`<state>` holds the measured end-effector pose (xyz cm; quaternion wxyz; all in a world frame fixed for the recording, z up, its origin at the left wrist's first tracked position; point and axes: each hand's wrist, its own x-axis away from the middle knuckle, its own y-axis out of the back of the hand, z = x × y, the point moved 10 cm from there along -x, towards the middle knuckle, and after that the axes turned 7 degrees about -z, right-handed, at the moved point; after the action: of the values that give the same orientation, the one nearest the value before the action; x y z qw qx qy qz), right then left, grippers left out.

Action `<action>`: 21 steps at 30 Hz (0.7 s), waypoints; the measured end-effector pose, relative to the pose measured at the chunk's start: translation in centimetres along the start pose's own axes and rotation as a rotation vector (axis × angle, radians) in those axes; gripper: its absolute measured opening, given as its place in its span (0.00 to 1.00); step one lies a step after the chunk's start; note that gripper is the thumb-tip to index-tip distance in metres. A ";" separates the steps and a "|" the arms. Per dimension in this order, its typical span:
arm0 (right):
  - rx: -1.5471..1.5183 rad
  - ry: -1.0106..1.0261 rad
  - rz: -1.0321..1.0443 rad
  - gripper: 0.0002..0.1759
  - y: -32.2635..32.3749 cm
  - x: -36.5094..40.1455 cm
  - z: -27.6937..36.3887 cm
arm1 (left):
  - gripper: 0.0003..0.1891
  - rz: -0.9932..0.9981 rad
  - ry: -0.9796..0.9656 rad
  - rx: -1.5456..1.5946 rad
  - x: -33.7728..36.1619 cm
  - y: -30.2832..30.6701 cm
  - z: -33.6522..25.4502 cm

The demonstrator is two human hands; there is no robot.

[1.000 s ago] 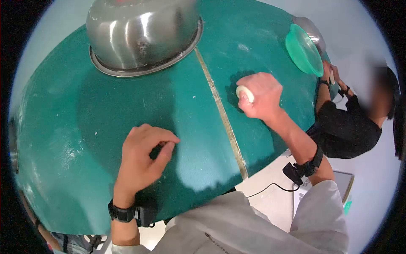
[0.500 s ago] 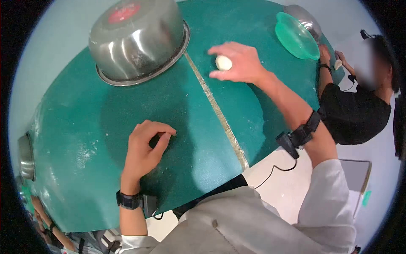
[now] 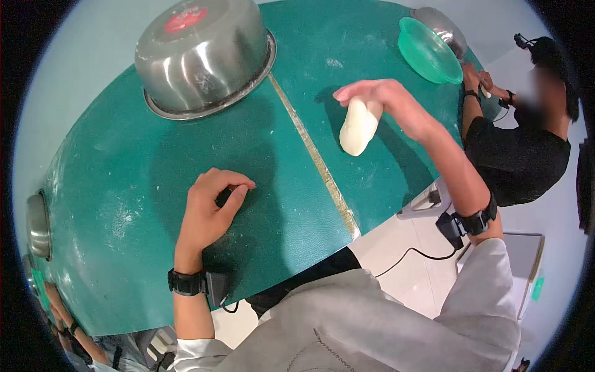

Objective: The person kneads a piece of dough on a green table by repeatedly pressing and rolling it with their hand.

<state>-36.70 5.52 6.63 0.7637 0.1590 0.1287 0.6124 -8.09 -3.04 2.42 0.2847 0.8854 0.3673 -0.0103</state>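
My right hand [image 3: 387,102] is raised over the green table to the right of the seam, its fingers around a pale, smooth lump of dough [image 3: 358,129]. The dough hangs below the fingers as a long rounded piece, and a shadow lies on the table beside it. To the left of the seam, my left hand [image 3: 214,208] is at the table surface with its fingers curled and the thumb tip close to the index finger. I see nothing in it. Both wrists wear black straps with a small box.
A large upturned steel bowl [image 3: 201,62] stands at the back left of the table [image 3: 118,155]. A green plastic basin [image 3: 427,53] and another steel bowl [image 3: 441,28] are at the back right. A person in black [image 3: 517,161] works there. A steel bowl [image 3: 38,224] sits at the left edge.
My right hand has come nearer and turned over, and the dough now shows as a long piece below its fingers. My left hand has barely moved.
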 end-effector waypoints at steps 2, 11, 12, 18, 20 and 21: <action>0.271 -0.093 -0.170 0.19 -0.9 -0.3 -0.7 | 0.04 0.001 -0.067 -0.036 -0.1 0.1 -0.7; 0.889 0.753 0.026 0.17 -6.6 -8.6 0.7 | 0.06 0.013 -0.098 -0.019 -0.7 0.0 -0.9; 0.899 0.810 -0.051 0.19 -6.1 -9.1 0.4 | 0.06 0.001 -0.103 -0.018 -0.7 0.1 -0.9; 0.961 0.844 -0.362 0.23 -4.2 -8.3 0.9 | 0.05 -0.024 -0.132 -0.060 -0.5 0.2 -1.3; 1.020 0.707 -0.297 0.20 -4.0 -7.9 0.8 | 0.05 0.037 -0.072 -0.061 -0.3 0.0 -0.8; 1.025 0.721 -0.310 0.20 -4.1 -7.1 1.4 | 0.05 0.028 -0.087 -0.069 -0.2 0.1 -0.8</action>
<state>-33.99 -2.33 6.31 0.5793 0.2676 0.6749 0.3706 -8.37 -2.81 3.15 0.3309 0.8788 0.3423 -0.0321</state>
